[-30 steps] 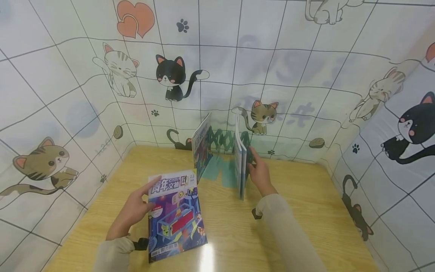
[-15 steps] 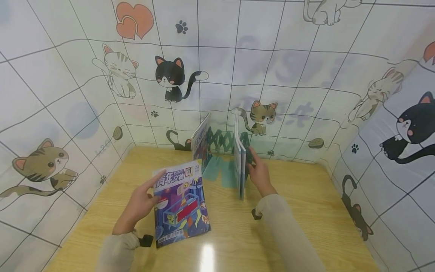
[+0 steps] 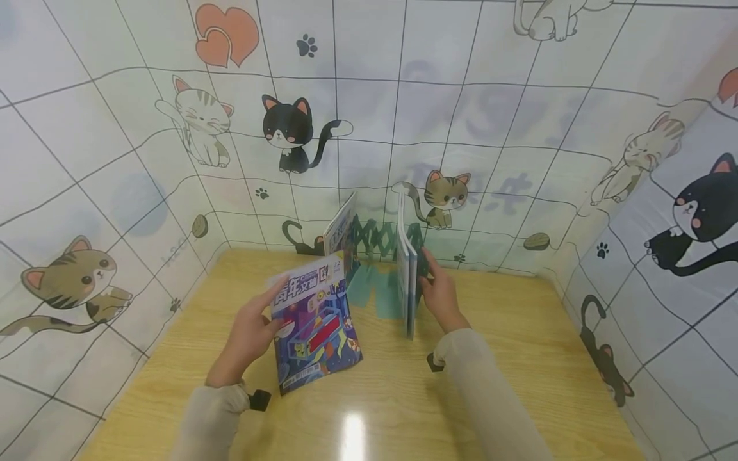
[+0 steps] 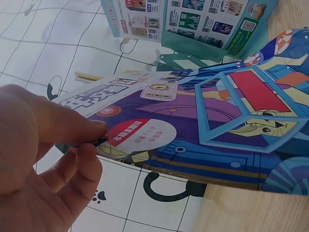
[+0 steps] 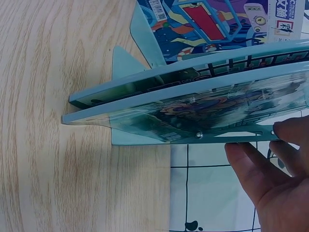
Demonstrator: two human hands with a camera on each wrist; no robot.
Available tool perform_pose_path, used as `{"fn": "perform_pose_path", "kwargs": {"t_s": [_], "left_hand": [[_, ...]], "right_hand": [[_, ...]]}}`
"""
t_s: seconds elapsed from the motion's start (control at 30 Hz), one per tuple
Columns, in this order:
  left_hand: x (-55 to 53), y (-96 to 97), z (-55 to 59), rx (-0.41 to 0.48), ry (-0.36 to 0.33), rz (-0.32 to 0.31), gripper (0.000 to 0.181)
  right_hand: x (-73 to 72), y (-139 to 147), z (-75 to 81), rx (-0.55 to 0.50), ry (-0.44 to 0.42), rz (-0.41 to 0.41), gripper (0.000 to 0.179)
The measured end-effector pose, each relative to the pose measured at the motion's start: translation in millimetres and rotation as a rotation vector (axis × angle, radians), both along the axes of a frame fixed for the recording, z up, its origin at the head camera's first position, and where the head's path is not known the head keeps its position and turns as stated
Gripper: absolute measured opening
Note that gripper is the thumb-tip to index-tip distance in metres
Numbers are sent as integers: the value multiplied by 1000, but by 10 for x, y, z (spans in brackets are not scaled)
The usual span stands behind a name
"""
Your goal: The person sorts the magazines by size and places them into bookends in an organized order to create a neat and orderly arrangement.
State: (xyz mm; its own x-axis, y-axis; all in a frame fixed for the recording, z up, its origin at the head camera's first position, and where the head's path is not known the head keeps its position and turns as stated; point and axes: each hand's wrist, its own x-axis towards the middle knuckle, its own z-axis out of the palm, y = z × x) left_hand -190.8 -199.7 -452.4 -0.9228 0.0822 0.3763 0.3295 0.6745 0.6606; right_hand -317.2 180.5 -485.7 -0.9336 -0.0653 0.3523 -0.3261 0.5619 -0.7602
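Observation:
My left hand (image 3: pixel 250 333) pinches the left edge of a purple magazine (image 3: pixel 316 330) between thumb and fingers, holding it tilted with its cover toward me. In the left wrist view the thumb lies over the magazine (image 4: pixel 159 116) near a white round label. Behind it stands a green expanding book rack (image 3: pixel 380 240) with a zigzag middle. My right hand (image 3: pixel 442 298) grips its right end plate (image 5: pixel 227 136), whose outer face shows in the right wrist view. Two thin books (image 3: pixel 407 282) stand upright inside that plate, and another magazine (image 3: pixel 341 234) leans at the left end.
The rack's flat green base plates (image 3: pixel 361 286) lie on the wooden table (image 3: pixel 507 358). A cat-patterned wall covering (image 3: pixel 369 115) rises close behind the rack and along both sides.
My left hand has carried the purple magazine away from me and slightly right, closer to the rack's left end. My right hand stays at the right end plate; the rack has not moved.

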Motion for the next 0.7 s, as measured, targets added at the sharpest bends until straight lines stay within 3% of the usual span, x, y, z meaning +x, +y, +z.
{"fn": "perform_pose_path", "kwargs": {"t_s": [0.27,0.53,0.7], "left_hand": [[-62,106,3,-41,62,-11,87],[-157,258,3,-90,280,-2,87],[-224,322,6,-118,359,21,86]], "right_hand": [[-1,-4,6,9,3,-2,68],[-4,3,12,18,-14,-8,68],[6,5,19,9,-18,0,69]]}}
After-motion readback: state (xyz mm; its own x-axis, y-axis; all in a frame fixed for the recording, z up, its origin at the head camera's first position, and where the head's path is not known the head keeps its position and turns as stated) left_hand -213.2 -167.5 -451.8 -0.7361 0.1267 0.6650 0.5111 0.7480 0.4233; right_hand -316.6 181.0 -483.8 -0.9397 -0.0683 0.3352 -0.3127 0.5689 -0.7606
